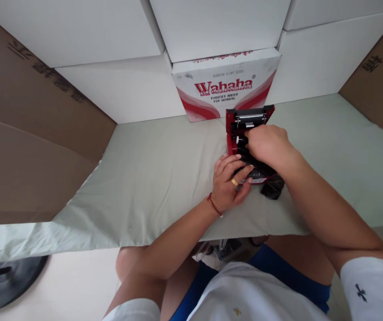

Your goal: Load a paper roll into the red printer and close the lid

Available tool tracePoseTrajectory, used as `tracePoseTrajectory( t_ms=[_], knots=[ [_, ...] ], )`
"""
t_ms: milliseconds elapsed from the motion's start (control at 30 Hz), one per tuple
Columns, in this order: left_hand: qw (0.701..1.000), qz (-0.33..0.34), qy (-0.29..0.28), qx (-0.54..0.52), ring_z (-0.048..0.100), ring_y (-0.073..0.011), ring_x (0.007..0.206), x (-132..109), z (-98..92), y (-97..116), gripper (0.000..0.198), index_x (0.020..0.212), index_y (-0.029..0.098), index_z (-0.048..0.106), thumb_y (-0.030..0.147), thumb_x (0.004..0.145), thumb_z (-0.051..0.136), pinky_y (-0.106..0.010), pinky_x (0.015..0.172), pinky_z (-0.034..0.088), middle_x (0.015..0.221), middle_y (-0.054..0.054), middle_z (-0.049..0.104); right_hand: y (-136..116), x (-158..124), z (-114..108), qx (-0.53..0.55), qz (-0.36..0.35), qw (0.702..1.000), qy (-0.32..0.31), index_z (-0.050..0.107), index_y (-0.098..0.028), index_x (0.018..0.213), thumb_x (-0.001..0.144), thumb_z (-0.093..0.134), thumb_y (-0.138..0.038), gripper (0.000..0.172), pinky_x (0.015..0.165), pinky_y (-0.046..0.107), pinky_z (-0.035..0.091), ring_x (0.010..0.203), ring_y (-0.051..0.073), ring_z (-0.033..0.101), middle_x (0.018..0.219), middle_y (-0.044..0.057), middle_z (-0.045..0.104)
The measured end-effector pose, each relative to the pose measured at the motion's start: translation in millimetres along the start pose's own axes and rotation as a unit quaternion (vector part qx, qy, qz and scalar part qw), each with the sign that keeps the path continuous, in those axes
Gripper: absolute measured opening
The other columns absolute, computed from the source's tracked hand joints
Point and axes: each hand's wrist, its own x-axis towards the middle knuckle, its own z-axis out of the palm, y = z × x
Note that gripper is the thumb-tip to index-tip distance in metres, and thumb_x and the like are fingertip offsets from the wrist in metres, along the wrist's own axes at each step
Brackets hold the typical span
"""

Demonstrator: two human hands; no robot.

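On the cloth, a red and black case [230,141] stands with its lid raised; a bright metal rod runs across the lid's inside. My left hand [228,180], a gold ring on one finger, holds the case's near left edge with its fingers over the rim. Reaching into the case from the right, my right hand [268,142] is closed, its fingertips mostly hidden. A short black cylinder with a white end [241,141] pokes out at its fingers. Black crinkled plastic [256,170] fills the near part of the case.
Another piece of black plastic [273,187] lies beside the case under my right forearm. A Wahaha water carton [225,87] stands just behind, against stacked white boxes [121,89]. Brown cardboard [27,133] borders the left, more cardboard [378,84] the right. The pale green cloth [151,178] drapes over the front edge.
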Motion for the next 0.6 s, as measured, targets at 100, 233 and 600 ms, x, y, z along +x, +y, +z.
tracePoseTrajectory(
  t_ms=[100, 233, 600],
  knots=[
    [0.999, 0.03, -0.007, 0.025, 0.065, -0.0348, 0.133, -0.5, 0.5, 0.3, 0.025, 0.118, 0.034, 0.082, 0.037, 0.093, 0.077, -0.058, 0.131, 0.032, 0.116, -0.008, 0.076, -6.0, 1.2, 4.4, -0.007, -0.009, 1.0, 0.016, 0.083, -0.014, 0.124, 0.101, 0.045, -0.018, 0.045, 0.084, 0.046, 0.058, 0.109, 0.039, 0.078, 0.119, 0.025, 0.082],
    [0.999, 0.004, -0.049, 0.01, 0.062, -0.0356, 0.139, -1.7, 0.8, 1.1, 0.025, 0.118, 0.035, 0.082, 0.04, 0.094, 0.077, -0.06, 0.135, 0.024, 0.117, -0.007, 0.076, -6.8, 8.1, 10.5, -0.004, -0.012, 1.0, 0.019, 0.084, -0.014, 0.122, 0.102, 0.049, -0.022, 0.041, 0.087, 0.048, 0.057, 0.109, 0.041, 0.077, 0.116, 0.027, 0.082],
    [0.953, 0.227, 0.02, 0.198, 0.069, -0.0231, 0.132, -1.6, 2.1, -5.1, 0.028, 0.129, 0.025, 0.072, 0.025, 0.104, 0.061, -0.049, 0.127, 0.046, 0.116, -0.005, 0.08, -21.8, 7.2, 3.9, -0.044, -0.014, 0.999, 0.01, 0.083, -0.015, 0.121, 0.104, 0.052, -0.024, 0.037, 0.092, 0.046, 0.056, 0.112, 0.036, 0.076, 0.115, 0.024, 0.082]
  ],
)
